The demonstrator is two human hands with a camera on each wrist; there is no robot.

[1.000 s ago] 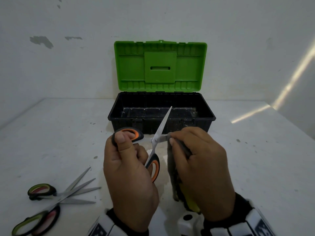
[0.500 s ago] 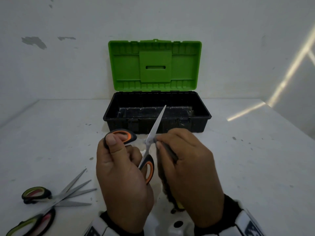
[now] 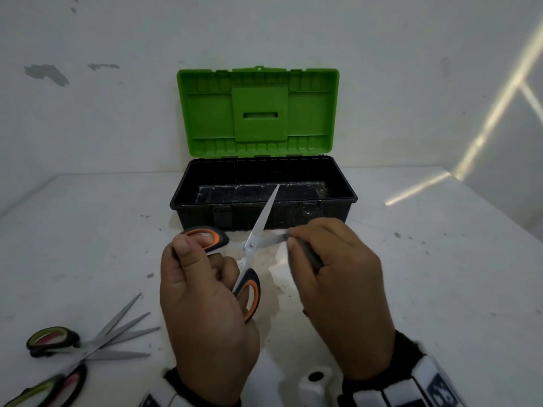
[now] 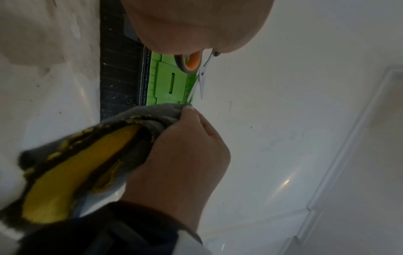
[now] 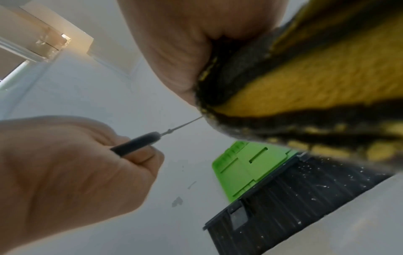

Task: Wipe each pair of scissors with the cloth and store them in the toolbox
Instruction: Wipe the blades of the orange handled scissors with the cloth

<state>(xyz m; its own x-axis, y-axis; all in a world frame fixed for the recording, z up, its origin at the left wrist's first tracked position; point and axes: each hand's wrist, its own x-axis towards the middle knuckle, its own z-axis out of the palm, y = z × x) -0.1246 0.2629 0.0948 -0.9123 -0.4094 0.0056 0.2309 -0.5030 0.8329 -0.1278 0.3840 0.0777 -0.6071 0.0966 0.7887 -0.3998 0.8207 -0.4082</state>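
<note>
My left hand [image 3: 202, 295] grips the orange-and-black handles of a pair of scissors [image 3: 249, 248], blades spread apart. One blade points up toward the toolbox [image 3: 264, 212]; the other runs right into my right hand [image 3: 338, 283]. That hand pinches a grey-and-yellow cloth [image 4: 91, 155] around this blade, with its tip hidden in the fabric. The cloth [image 5: 305, 82] hangs below the right palm. The black toolbox stands behind the hands with its green lid [image 3: 258, 113] upright and nothing visible inside.
Two more pairs of scissors with green-and-pink handles [image 3: 67, 356] lie crossed on the white table [image 3: 88, 245] at the front left. White walls close in behind and to the right of the toolbox.
The right hand with the cloth has slid outward along the blade, away from the pivot. The scissors' blades have spread wider.
</note>
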